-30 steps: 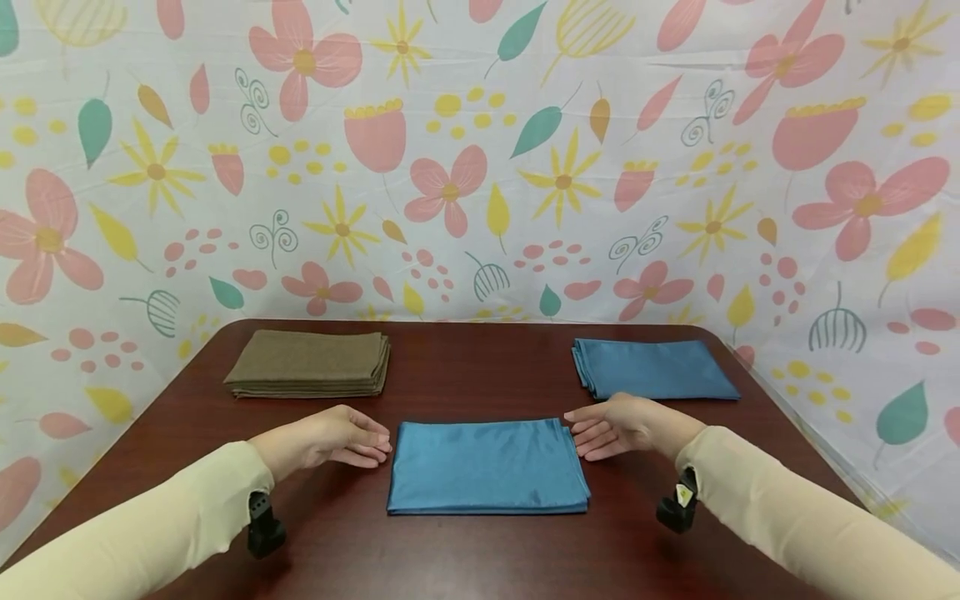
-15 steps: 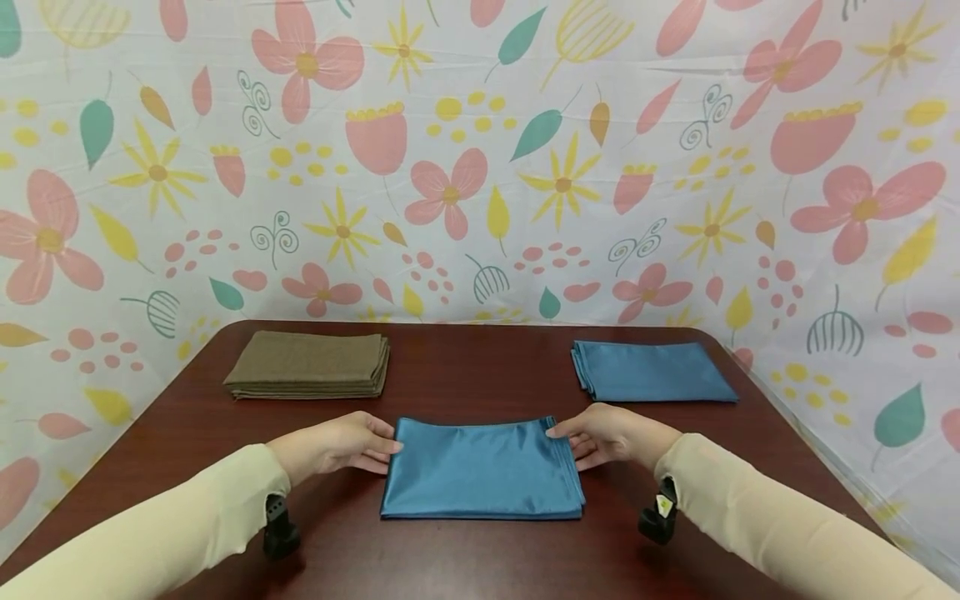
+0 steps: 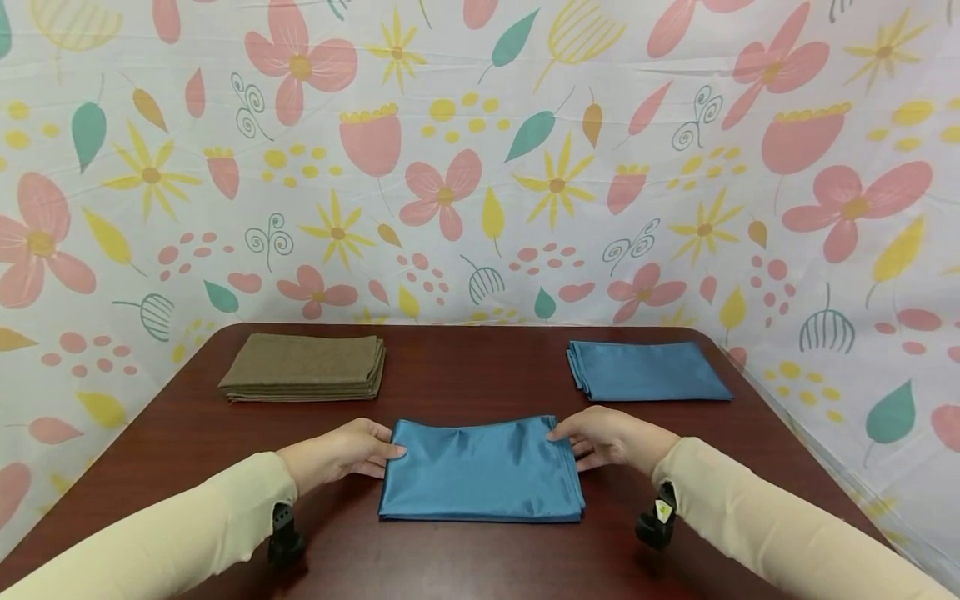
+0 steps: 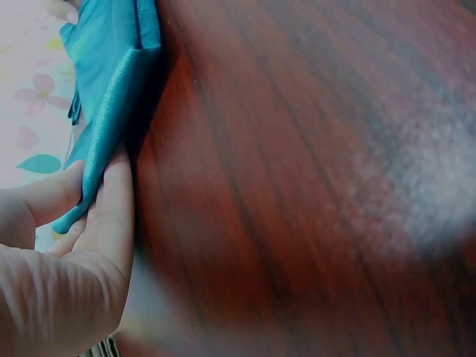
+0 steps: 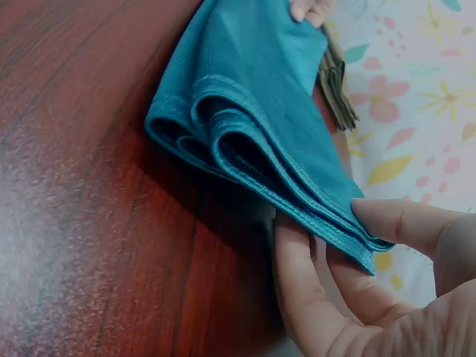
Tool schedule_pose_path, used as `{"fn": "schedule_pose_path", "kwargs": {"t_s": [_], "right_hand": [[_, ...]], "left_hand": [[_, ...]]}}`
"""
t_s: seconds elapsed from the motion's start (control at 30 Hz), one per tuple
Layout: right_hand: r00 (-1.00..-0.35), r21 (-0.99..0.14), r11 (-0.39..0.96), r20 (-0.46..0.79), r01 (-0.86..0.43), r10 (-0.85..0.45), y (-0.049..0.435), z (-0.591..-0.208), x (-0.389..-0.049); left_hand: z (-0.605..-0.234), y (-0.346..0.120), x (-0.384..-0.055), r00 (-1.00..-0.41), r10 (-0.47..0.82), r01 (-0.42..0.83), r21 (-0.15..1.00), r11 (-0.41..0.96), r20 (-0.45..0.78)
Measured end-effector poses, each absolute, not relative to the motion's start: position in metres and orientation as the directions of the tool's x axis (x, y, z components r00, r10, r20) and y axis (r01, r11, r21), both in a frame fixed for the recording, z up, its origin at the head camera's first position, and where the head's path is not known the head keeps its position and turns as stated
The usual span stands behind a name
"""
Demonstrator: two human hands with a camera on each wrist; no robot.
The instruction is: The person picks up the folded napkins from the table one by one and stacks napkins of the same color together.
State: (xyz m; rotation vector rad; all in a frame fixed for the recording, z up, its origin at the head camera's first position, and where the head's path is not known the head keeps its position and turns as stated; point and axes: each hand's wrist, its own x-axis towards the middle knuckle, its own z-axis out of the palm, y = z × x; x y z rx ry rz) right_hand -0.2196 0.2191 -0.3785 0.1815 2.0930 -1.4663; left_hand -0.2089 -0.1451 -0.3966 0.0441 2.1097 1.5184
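A folded blue satiny cloth (image 3: 480, 475) lies at the middle of the near table, between the two hands. My left hand (image 3: 348, 454) pinches its left edge, thumb on top and fingers beneath, as the left wrist view shows on the cloth's folded edge (image 4: 111, 111). At the opposite end my right hand (image 3: 611, 437) pinches the far right corner. In the right wrist view the layered, looped hems (image 5: 245, 141) hang open beside the thumb (image 5: 401, 219), and the gripped corner is raised off the table.
A stack of folded brown cloths (image 3: 303, 367) sits at the back left of the dark wooden table (image 3: 480, 558). Another folded blue cloth (image 3: 648, 371) lies at the back right. A flower-patterned curtain (image 3: 480, 167) hangs behind the table.
Both hands have moved inward from beside the blue cloth and taken hold of its sides. The cloth has shifted slightly toward the near left, its gripped edges now lifted a little.
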Motion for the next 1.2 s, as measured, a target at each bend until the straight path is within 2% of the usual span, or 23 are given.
{"fn": "schedule_pose_path", "kwargs": {"t_s": [0.27, 0.6, 1.2], "right_hand": [[-0.79, -0.808, 0.403, -0.553, 0.431, -0.265, 0.224, -0.377, -0.223], [-0.769, -0.843, 0.284, -0.535, 0.457, -0.351, 0.222, -0.377, -0.225], [-0.814, -0.871, 0.204, -0.491, 0.447, -0.31, 0.222, -0.363, -0.231]], "left_hand": [[-0.398, -0.144, -0.209, -0.866, 0.322, -0.266, 0.897, 0.353, -0.383], [-0.4, -0.146, -0.21, -0.884, 0.299, -0.256, 0.908, 0.333, -0.359], [-0.387, -0.14, -0.211, -0.936, 0.186, -0.236, 0.924, 0.301, -0.3]]}}
